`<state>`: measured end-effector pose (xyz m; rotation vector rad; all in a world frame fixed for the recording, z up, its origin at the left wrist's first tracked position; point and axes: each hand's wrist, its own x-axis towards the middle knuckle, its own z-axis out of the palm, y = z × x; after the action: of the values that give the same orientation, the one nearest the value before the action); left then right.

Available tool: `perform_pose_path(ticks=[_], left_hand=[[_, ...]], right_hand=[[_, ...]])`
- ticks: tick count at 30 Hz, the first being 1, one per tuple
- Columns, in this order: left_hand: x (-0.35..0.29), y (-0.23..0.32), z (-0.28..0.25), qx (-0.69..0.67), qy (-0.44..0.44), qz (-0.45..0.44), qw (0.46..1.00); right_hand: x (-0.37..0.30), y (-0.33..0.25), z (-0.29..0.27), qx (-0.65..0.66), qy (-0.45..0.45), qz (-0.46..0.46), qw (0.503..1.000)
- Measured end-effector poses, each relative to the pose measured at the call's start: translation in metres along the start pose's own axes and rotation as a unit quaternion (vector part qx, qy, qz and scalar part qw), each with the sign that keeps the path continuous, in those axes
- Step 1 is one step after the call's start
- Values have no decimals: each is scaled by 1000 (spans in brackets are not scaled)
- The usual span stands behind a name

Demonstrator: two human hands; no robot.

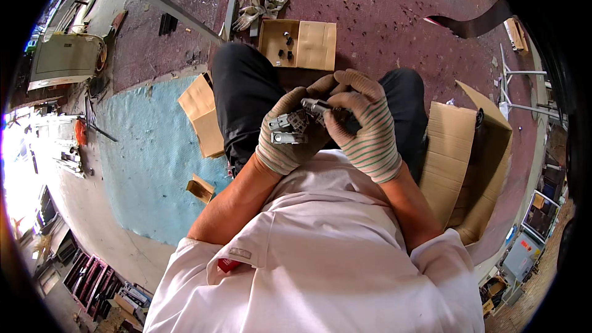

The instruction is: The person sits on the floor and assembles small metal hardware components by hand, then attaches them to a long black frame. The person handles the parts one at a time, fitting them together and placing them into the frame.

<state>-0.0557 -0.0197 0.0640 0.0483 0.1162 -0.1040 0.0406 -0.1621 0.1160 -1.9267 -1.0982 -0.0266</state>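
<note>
White glare far left, fisheye-bent edges, black rim

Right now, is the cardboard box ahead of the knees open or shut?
Open: the cardboard box has its top uncovered, with small dark pieces visible inside.

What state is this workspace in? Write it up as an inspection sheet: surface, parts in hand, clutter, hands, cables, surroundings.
Surface: dark-speckled red floor; blue mat at left.
Parts in hand: several metal parts.
Clutter: open box ahead with small dark pieces inside; loose gloves beyond it; large carton at right.
Hands: both gloved; left hand holds the parts, right hand has its fingertips on one.
Cables: nothing seen for certain.
Surroundings: metal bar upper left; curved dark strip upper right; grey case lower right.
</note>
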Motion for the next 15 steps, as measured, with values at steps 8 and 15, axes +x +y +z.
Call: perform_pose_path(ticks=[8,15], left_hand=[[0,-2,16,-97,-21,45,994],[-8,4,25,-91,5,64,994]], right_hand=[[4,-2,-15,326,60,249,910],[3,1,-15,459,56,317,828]])
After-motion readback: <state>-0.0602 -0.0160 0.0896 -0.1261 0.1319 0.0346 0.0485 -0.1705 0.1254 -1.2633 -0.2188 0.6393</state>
